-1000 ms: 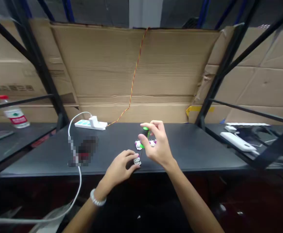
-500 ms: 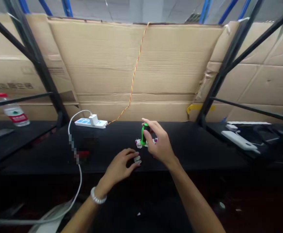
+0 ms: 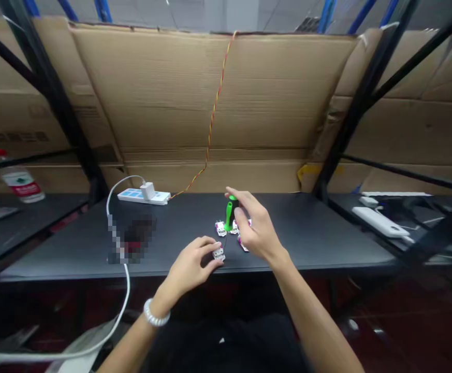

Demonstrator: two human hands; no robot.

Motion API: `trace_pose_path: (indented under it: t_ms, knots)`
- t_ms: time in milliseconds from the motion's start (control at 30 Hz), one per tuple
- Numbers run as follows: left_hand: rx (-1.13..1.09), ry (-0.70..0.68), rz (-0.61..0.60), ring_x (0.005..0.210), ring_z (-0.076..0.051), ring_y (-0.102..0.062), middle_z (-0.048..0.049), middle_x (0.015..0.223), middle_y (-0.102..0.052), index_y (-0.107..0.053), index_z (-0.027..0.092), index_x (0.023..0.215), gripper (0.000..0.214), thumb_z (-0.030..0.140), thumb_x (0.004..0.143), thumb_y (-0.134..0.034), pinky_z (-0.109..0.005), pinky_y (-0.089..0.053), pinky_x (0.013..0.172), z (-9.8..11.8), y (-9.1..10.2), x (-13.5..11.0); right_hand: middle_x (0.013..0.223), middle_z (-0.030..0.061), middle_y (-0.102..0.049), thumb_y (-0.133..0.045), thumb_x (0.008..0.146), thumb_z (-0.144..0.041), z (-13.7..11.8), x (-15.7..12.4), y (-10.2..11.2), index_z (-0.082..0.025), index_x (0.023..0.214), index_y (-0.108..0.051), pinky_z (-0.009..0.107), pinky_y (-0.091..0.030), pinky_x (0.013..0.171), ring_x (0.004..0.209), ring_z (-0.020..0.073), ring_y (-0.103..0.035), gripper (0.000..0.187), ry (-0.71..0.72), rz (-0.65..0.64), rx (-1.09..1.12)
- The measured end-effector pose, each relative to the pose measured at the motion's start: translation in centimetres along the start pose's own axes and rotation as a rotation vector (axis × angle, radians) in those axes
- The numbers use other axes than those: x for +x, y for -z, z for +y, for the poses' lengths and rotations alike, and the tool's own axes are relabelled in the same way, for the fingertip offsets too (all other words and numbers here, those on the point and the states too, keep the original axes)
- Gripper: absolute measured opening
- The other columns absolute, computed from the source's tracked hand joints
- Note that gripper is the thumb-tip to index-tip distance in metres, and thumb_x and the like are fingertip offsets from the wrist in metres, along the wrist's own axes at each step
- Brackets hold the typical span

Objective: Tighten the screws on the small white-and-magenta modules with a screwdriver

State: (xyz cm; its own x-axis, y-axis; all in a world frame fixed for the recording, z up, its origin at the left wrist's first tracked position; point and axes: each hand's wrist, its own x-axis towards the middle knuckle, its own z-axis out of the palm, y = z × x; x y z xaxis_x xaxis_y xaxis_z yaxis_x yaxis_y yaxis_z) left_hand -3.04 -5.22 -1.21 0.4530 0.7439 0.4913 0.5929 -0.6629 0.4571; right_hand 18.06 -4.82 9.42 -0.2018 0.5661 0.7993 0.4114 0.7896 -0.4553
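Note:
My left hand point(image 3: 189, 269) pinches a small white circuit module point(image 3: 218, 254) near the table's front edge. My right hand point(image 3: 259, 230) curls around the top of an upright green-and-black piece point(image 3: 230, 213), which may be a small handle or knob. Its lower end is close to the table, and I cannot tell if it touches. Beneath it lie small white-and-magenta modules point(image 3: 220, 228), with another point(image 3: 243, 244) partly hidden by my right palm. All of these are on a black table point(image 3: 307, 233).
At the table's back stands a white power strip point(image 3: 143, 197) with a plug, its white cable trailing forward past a blurred dark object point(image 3: 134, 241). A twisted wire point(image 3: 212, 119) climbs the cardboard wall behind. A bottle point(image 3: 19, 184) and power bank point(image 3: 375, 221) sit on side shelves.
The view has tilted slightly upward. The green piece now stands more upright and shows more fully, and a module shows beside my right palm. My left hand has stayed on its module.

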Motion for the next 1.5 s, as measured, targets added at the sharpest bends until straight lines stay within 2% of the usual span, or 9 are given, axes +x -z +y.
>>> trace_pose_path:
  t_ms: [133, 300, 500, 667, 833, 933, 1067, 1267, 1500]
  knots:
    - [0.011, 0.001, 0.003, 0.111, -0.026, -0.073, -0.009, 0.123, -0.076, -0.078, 0.025, 0.125, 0.03, 0.035, 0.097, -0.075, -0.042, -0.06, 0.104, 0.2, 0.1, 0.1, 0.107, 0.0072, -0.065, -0.075, 0.093, -0.034, -0.2, 0.0, -0.1, -0.025, 0.118, -0.075, 0.039, -0.06, 0.09, 0.095, 0.0224, -0.068, 0.027, -0.025, 0.12, -0.087]
    - [0.011, -0.008, 0.012, 0.111, -0.026, -0.073, -0.0088, 0.122, -0.076, -0.078, 0.024, 0.124, 0.03, 0.035, 0.096, -0.076, -0.042, -0.061, 0.103, 0.1, 0.1, 0.0, 0.126, 0.011, -0.07, -0.051, 0.102, -0.019, -0.2, -0.1, -0.1, -0.025, 0.141, -0.065, 0.046, -0.056, 0.105, 0.118, 0.0259, -0.069, 0.041, -0.003, 0.025, -0.032]
    - [0.005, 0.0, 0.004, 0.112, -0.026, -0.072, -0.0083, 0.124, -0.075, -0.078, 0.025, 0.123, 0.029, 0.034, 0.096, -0.076, -0.042, -0.06, 0.104, 0.0, 0.0, -0.1, 0.108, 0.0075, -0.062, -0.075, 0.094, -0.033, -0.3, -0.3, -0.7, -0.026, 0.121, -0.076, 0.041, -0.06, 0.093, 0.098, 0.0226, -0.067, 0.028, 0.041, 0.144, -0.061]
    - [0.018, 0.0, 0.01, 0.112, -0.026, -0.073, -0.0086, 0.124, -0.076, -0.078, 0.024, 0.124, 0.03, 0.035, 0.096, -0.076, -0.042, -0.06, 0.104, 0.1, 0.1, 0.0, 0.13, 0.0106, -0.069, -0.046, 0.104, -0.015, -0.3, -0.2, -0.7, -0.028, 0.145, -0.063, 0.044, -0.056, 0.109, 0.123, 0.0242, -0.067, 0.046, 0.04, 0.034, 0.021]
    - [0.017, 0.003, 0.001, 0.113, -0.026, -0.072, -0.0086, 0.125, -0.075, -0.078, 0.024, 0.123, 0.029, 0.035, 0.096, -0.076, -0.041, -0.06, 0.104, 0.0, 0.0, -0.1, 0.113, 0.0078, -0.06, -0.073, 0.094, -0.031, -0.2, -0.3, -1.0, -0.028, 0.132, -0.072, 0.042, -0.06, 0.097, 0.1, 0.0224, -0.065, 0.038, 0.028, 0.14, -0.052]
    - [0.017, -0.002, -0.001, 0.113, -0.026, -0.072, -0.0087, 0.125, -0.075, -0.077, 0.024, 0.124, 0.029, 0.035, 0.097, -0.075, -0.041, -0.059, 0.105, 0.0, 0.0, 0.0, 0.108, 0.0064, -0.059, -0.07, 0.097, -0.026, -0.1, -0.3, -1.1, -0.028, 0.131, -0.072, 0.041, -0.06, 0.096, 0.099, 0.0212, -0.065, 0.035, 0.046, 0.149, -0.033]
    - [0.024, -0.013, 0.014, 0.112, -0.026, -0.072, -0.0083, 0.123, -0.076, -0.078, 0.025, 0.121, 0.027, 0.037, 0.097, -0.075, -0.041, -0.06, 0.103, 0.0, 0.0, 0.0, 0.122, 0.0099, -0.068, -0.052, 0.1, -0.013, -0.3, -0.4, -1.1, -0.026, 0.141, -0.064, 0.042, -0.058, 0.103, 0.115, 0.023, -0.068, 0.044, 0.104, 0.085, 0.061]
    - [0.02, -0.018, 0.004, 0.114, -0.026, -0.072, -0.0082, 0.123, -0.075, -0.078, 0.025, 0.121, 0.026, 0.036, 0.098, -0.074, -0.042, -0.06, 0.104, -0.2, -0.1, 0.0, 0.11, 0.008, -0.063, -0.08, 0.091, -0.031, -0.1, -0.4, -1.5, -0.024, 0.12, -0.073, 0.04, -0.061, 0.089, 0.098, 0.0225, -0.067, 0.032, 0.07, 0.206, -0.019]
    - [0.017, -0.029, 0.016, 0.113, -0.026, -0.072, -0.0087, 0.124, -0.075, -0.077, 0.025, 0.124, 0.03, 0.037, 0.098, -0.074, -0.04, -0.06, 0.103, -0.3, -0.1, 0.0, 0.131, 0.011, -0.072, -0.048, 0.104, -0.018, 0.0, -0.5, -1.3, -0.025, 0.144, -0.06, 0.046, -0.056, 0.108, 0.122, 0.0247, -0.069, 0.042, 0.077, 0.077, 0.063]
